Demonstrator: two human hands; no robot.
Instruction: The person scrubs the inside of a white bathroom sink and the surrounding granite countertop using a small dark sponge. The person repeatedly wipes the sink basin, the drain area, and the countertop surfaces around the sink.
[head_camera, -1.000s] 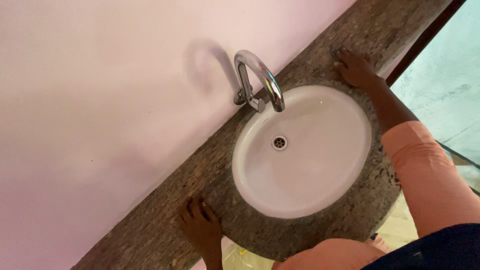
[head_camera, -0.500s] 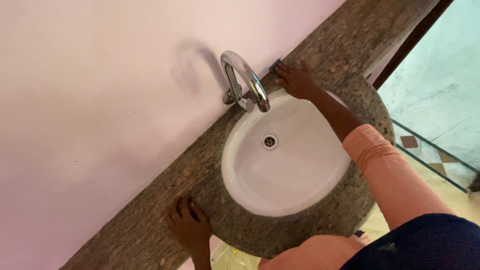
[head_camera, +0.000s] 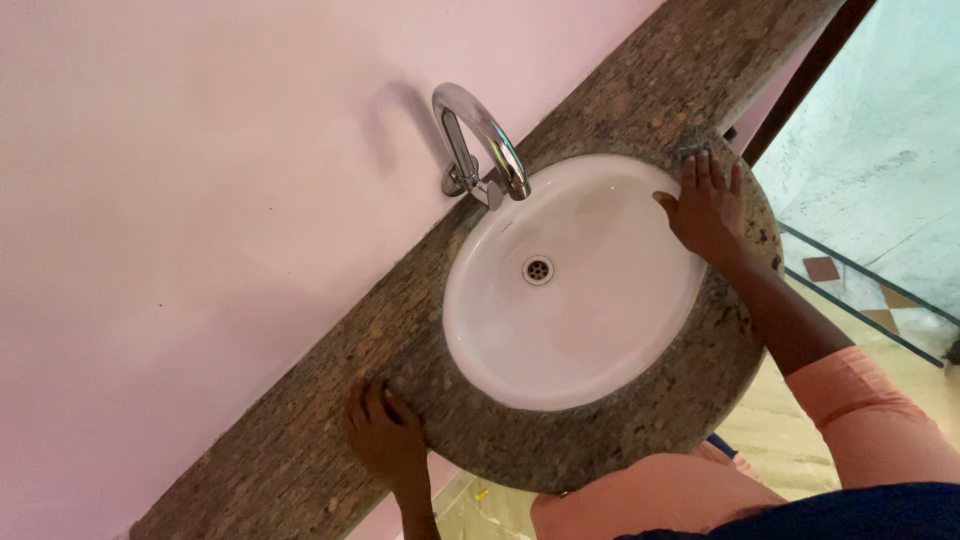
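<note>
A white oval ceramic basin (head_camera: 575, 290) is seen at the centre of the frame, set into a speckled brown-grey stone counter (head_camera: 300, 420) that runs diagonally from the lower left to the upper right. The counter bulges into a rounded apron around the basin's lower and right edges. A round metal drain (head_camera: 538, 269) is located in the basin, above and left of its middle. A curved chrome tap (head_camera: 480, 145) is mounted at the basin's upper left rim, with its spout arched over the bowl. A pale pink wall (head_camera: 200, 180) fills the upper left of the frame, and the tap's shadow is cast upon it. The right hand (head_camera: 710, 210) is laid flat on the basin's right rim, fingers extended and slightly apart, pointing toward the top of the frame; the thumb reaches over the white edge. A small grey object (head_camera: 692, 152), possibly a scrub pad or cloth, is noted just beyond the fingertips on the stone; the view is too poor to identify it or to confirm contact. The left hand (head_camera: 385, 440) is pressed on the counter's front edge at the lower left of the basin, fingers curled over the stone, nothing being held. A salmon-orange sleeve (head_camera: 860, 410) is seen at the lower right, above a yellowish tiled floor (head_camera: 770, 440).
</note>
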